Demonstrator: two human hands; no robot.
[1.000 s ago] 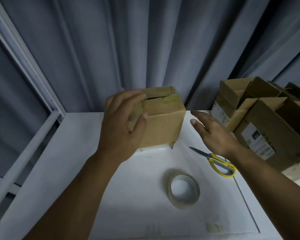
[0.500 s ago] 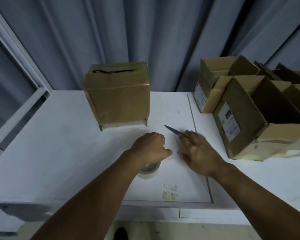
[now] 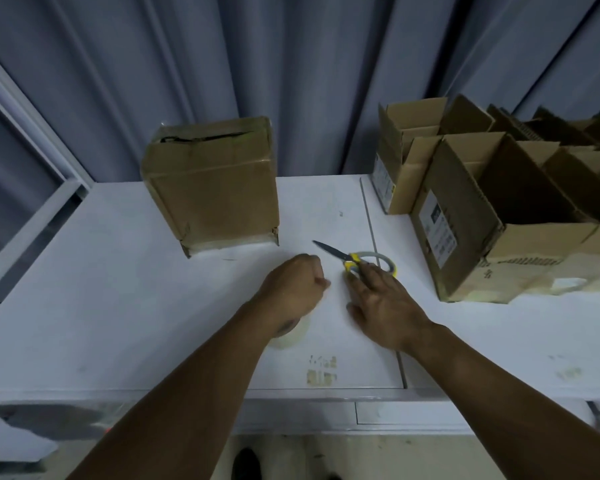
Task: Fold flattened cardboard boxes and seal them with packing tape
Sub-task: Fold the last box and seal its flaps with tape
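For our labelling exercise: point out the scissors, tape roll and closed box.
scissors [image 3: 330, 251], head view, dark blades.
tape roll [image 3: 291, 339], head view, its exposed lower rim.
closed box [image 3: 219, 199], head view, front face.

White bench [image 3: 118, 306], flat top, runs the width of the view. Thin dark seam [image 3: 371, 230] crosses it front to back, right of centre. Yellowish patch of sticker residue [image 3: 321, 375] near the front edge; fainter smudges [image 3: 568, 370] further right. Grey-blue curtain [image 3: 291, 64] hangs in deep folds behind the bench. Pale metal frame [image 3: 32, 114] slants down at left, meeting the bench's back corner. Below the front edge: dull floor [image 3: 326, 455], and a dark shape [image 3: 245, 464], possibly a shoe.
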